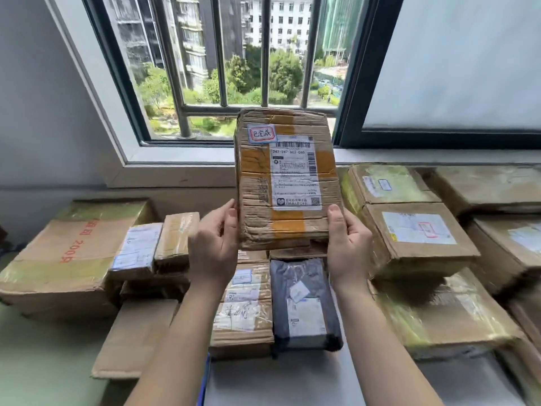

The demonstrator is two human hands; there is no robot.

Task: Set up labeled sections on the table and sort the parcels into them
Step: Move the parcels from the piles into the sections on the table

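Two bare arms reach out from the near edge of the desk. The left hand and the right hand hold a brown box up in the air, one hand on each side of its bottom end. Each grip is closed on the box, with the thumb at the front and the other fingers hidden behind it. The box hangs over the middle of the desk and touches nothing below. It has a white paper sticker and a little red-edged tag with writing on it. Under it lie many more parcels, packed close together: a big flat box at the left edge, a grey bag in the middle, and a stack of boxes toward the right edge. I cannot see any signs or marked-off parts on the desk itself, so I cannot tell if that step is done. I think the sorting is partly done at most. This box has no place yet, and most parcels look like one big heap waiting.
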